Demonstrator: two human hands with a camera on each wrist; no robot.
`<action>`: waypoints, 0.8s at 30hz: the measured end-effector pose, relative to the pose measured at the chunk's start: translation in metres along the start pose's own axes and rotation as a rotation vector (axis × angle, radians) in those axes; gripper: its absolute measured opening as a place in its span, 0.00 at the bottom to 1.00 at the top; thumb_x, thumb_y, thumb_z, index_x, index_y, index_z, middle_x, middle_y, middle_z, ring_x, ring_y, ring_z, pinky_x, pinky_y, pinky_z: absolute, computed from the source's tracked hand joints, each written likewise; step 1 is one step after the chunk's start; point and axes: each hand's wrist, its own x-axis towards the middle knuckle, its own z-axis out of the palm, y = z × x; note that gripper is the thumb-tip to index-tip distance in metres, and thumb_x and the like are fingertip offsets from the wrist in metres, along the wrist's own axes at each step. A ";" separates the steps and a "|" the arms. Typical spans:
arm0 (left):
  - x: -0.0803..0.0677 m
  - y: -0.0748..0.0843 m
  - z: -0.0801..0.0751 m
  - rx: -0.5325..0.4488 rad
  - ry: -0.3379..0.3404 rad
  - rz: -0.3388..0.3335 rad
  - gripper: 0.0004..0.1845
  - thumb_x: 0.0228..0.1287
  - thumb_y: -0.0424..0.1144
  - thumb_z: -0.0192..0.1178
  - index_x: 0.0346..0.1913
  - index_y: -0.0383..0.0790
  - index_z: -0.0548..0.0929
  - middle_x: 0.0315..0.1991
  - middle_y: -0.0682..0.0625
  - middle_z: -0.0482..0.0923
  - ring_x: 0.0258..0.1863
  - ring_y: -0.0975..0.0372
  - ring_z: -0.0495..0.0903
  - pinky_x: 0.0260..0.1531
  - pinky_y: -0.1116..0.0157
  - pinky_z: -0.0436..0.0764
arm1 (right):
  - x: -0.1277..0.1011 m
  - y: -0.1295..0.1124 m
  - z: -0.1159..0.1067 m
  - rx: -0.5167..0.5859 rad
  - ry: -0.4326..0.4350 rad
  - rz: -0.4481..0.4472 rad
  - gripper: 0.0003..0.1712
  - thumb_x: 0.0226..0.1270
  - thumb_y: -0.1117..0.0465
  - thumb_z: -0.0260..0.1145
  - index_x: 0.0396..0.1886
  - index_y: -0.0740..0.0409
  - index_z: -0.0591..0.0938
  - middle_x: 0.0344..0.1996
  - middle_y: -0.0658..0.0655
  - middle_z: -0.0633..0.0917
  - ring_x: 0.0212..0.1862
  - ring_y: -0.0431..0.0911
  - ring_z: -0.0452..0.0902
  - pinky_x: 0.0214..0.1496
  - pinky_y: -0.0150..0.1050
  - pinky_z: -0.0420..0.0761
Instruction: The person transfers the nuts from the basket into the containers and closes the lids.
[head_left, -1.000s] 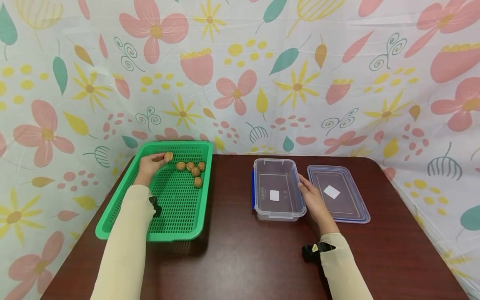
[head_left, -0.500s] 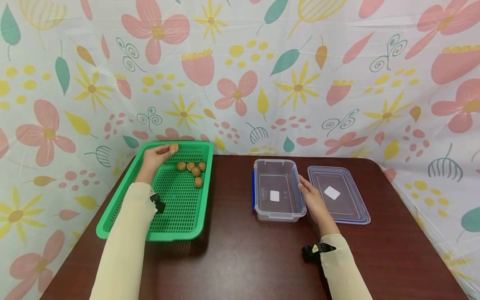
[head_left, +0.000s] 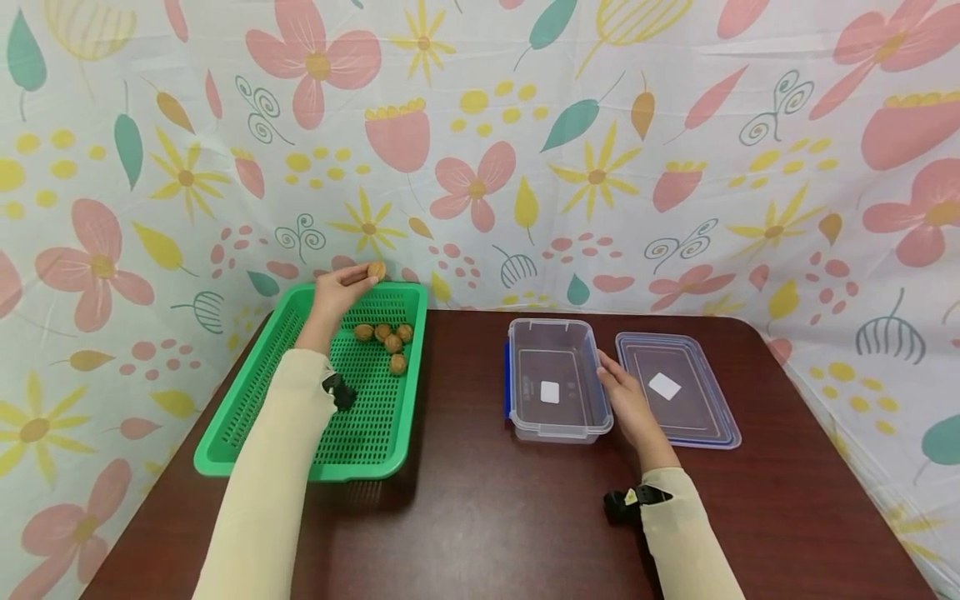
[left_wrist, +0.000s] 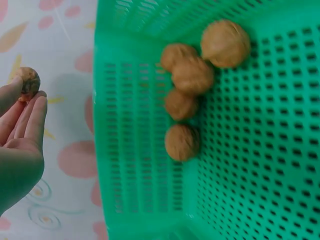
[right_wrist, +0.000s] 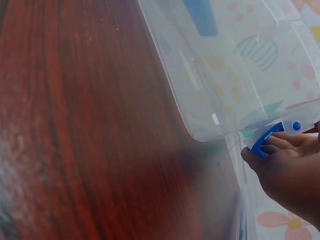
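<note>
Left hand: the left hand (head_left: pixel 335 292) pinches a small round brown walnut (head_left: pixel 376 271) at its fingertips (left_wrist: pixel 31 107), raised above the far rim of the green basket (the wrist view shows it clear of the rim, over the flowered cloth).
Green basket: a green perforated plastic basket (head_left: pixel 255 379) sits on the left of the dark red-brown wooden table (head_left: pixel 480 517); inside it, at the far end, lie five loose brown walnuts (head_left: pixel 387 340), four bunched together and touching, one just beside them.
Clear tub: a clear rectangular plastic tub with blue clips (head_left: pixel 557 425) stands at the table's middle, with only a white label on its floor.
Right hand: the right hand (head_left: pixel 628 402) rests against the tub's right wall, fingers fairly straight and touching its rim near a blue clip (right_wrist: pixel 264 140).
Lid: a clear flat plastic lid with a blue edge (head_left: pixel 693 412) lies flat on the table, just right of the right hand.
</note>
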 end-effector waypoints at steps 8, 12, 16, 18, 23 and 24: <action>0.001 0.026 0.027 -0.145 -0.018 0.002 0.25 0.66 0.38 0.62 0.66 0.41 0.74 0.64 0.42 0.72 0.64 0.56 0.70 0.63 0.60 0.70 | 0.001 0.000 0.000 0.001 0.008 0.004 0.30 0.80 0.59 0.43 0.76 0.60 0.52 0.75 0.63 0.52 0.75 0.55 0.43 0.75 0.51 0.47; 0.000 0.041 0.040 -0.201 -0.005 -0.012 0.24 0.65 0.37 0.63 0.64 0.41 0.76 0.63 0.43 0.73 0.62 0.56 0.72 0.61 0.61 0.72 | 0.000 0.000 0.000 0.002 0.009 0.010 0.30 0.80 0.59 0.43 0.76 0.60 0.52 0.75 0.63 0.52 0.75 0.55 0.43 0.75 0.51 0.47; -0.001 0.053 0.055 -0.248 0.008 0.017 0.23 0.64 0.35 0.63 0.62 0.38 0.77 0.60 0.41 0.75 0.60 0.55 0.74 0.59 0.62 0.74 | 0.000 -0.001 0.000 0.003 0.006 0.011 0.30 0.80 0.58 0.43 0.76 0.60 0.51 0.75 0.63 0.52 0.75 0.56 0.43 0.75 0.52 0.47; -0.002 0.057 0.063 -0.267 0.014 0.032 0.22 0.64 0.34 0.63 0.61 0.37 0.78 0.59 0.40 0.76 0.59 0.55 0.75 0.57 0.64 0.76 | 0.000 0.000 0.000 0.007 0.008 0.008 0.30 0.80 0.59 0.43 0.76 0.60 0.52 0.75 0.63 0.52 0.75 0.56 0.43 0.75 0.51 0.47; -0.005 0.065 0.082 -0.313 0.013 0.055 0.21 0.63 0.31 0.64 0.60 0.33 0.78 0.57 0.38 0.77 0.56 0.54 0.78 0.53 0.66 0.78 | 0.001 0.001 0.001 0.027 0.020 0.009 0.29 0.80 0.60 0.44 0.76 0.61 0.53 0.75 0.62 0.53 0.75 0.55 0.44 0.75 0.50 0.48; -0.006 0.066 0.085 -0.329 0.010 0.053 0.21 0.63 0.31 0.64 0.60 0.32 0.78 0.57 0.37 0.77 0.55 0.54 0.78 0.53 0.66 0.78 | 0.001 0.001 0.001 0.030 0.021 0.008 0.29 0.80 0.61 0.44 0.76 0.61 0.53 0.75 0.62 0.54 0.75 0.55 0.44 0.75 0.50 0.48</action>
